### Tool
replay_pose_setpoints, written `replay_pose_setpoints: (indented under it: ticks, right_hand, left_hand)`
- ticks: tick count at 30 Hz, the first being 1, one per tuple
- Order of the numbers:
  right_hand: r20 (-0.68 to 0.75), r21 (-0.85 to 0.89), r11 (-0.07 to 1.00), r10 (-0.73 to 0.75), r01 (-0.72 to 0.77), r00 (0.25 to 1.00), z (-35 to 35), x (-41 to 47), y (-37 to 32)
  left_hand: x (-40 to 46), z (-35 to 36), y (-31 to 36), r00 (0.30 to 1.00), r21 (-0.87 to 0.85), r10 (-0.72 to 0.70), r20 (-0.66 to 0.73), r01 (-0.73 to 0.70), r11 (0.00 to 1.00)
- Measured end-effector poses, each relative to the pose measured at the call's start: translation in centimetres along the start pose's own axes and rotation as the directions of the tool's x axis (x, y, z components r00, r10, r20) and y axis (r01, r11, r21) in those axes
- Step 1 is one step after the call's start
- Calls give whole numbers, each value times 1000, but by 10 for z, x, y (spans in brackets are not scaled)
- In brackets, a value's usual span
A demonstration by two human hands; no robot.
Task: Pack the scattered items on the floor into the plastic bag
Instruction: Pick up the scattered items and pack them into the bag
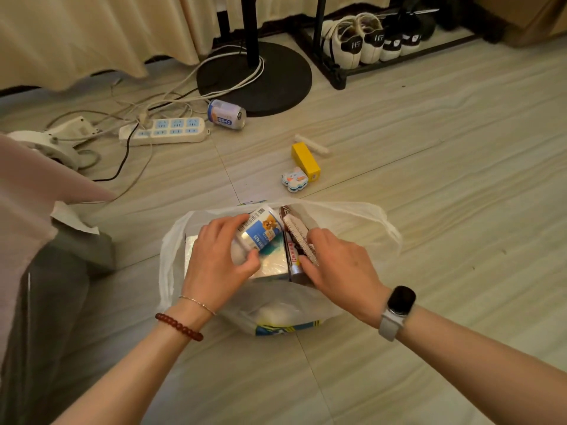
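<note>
Left hand (219,259) grips can (260,230) inside plastic bag (276,305); right hand (340,265) pinches notebook (296,233) beside it.

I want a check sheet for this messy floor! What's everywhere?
Surface: pale wood-look floor.
Job's things: white plastic bag open, boxes inside; blue can going in. On the floor: second can, yellow box, bunny toy, white stick.
Clutter: tissue box.
Grippers: left hand holds the blue can; right hand touches a notebook.
Cables: power strip, tangled cords.
Surroundings: stand base, shoe rack, curtain.
</note>
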State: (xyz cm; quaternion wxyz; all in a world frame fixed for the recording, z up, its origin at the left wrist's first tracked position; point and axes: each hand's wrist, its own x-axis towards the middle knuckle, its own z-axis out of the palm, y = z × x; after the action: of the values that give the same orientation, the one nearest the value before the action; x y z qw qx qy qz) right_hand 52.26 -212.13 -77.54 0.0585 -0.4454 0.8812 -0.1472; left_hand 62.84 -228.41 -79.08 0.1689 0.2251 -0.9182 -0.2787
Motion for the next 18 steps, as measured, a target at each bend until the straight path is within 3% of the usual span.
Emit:
replay_pose_setpoints:
  ticks: [4, 7, 10, 12, 14, 18]
  right_hand:
    - [-14, -73, 997, 7, -8, 1000, 9, 5, 10]
    - [-182, -79, 991, -122, 109, 976, 7, 8, 19]
    - [-322, -42, 952, -300, 304, 898, 5, -3, 23]
    - [-255, -80, 899, -436, 430, 863, 12, -21, 19]
    - [-116, -186, 867, -487, 462, 866, 26, -38, 14]
    - [-58, -321, 904, -317, 283, 947, 42, -54, 13]
  left_hand:
    - [0, 1, -1, 1000, -10, 17, -7, -17, 1000]
    - [-2, 1, 0, 999, -54, 44, 6, -43, 998]
    - [-7, -1, -1, 996, -98, 84, 38, -80, 992]
    - [-11, -4, -4, 997, -106, 73, 33, -69, 992]
    - [-14, -6, -8, 997, -131, 71, 32, -66, 989]
    - [-19, -4, -6, 982, -161, 157, 107, -138, 977]
